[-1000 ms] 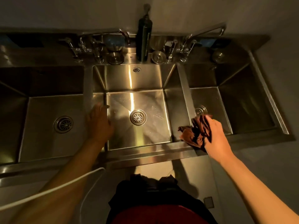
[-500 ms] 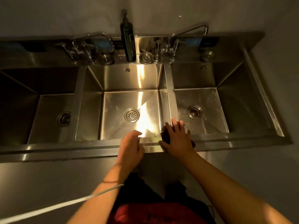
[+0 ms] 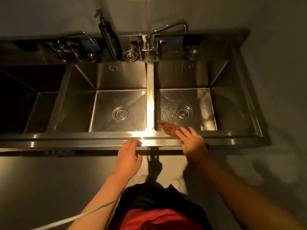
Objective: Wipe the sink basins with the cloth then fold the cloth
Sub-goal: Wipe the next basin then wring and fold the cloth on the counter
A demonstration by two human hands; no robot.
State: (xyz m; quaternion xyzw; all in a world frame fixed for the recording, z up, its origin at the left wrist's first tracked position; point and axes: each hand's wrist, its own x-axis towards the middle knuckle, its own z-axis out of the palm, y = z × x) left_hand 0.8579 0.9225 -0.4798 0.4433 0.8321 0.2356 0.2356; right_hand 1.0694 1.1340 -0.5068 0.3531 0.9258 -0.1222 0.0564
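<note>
A reddish-brown cloth lies spread over the front rim of the right sink basin, partly hanging into it. My right hand lies flat on the cloth's near end with fingers straight, pressing it to the steel rim. My left hand is at the front edge of the sink unit, below the middle basin, its fingertips touching the edge and holding nothing. Water droplets speckle the right basin's floor.
A third, dark basin lies at the left. Two taps and a tall dark dispenser bottle stand on the back ledge with loose drain strainers. A pale cable runs past my left forearm.
The cloth went from bunched in my right hand to lying flattened on the front rim under my open palm. My left hand came from the left divider to the front edge.
</note>
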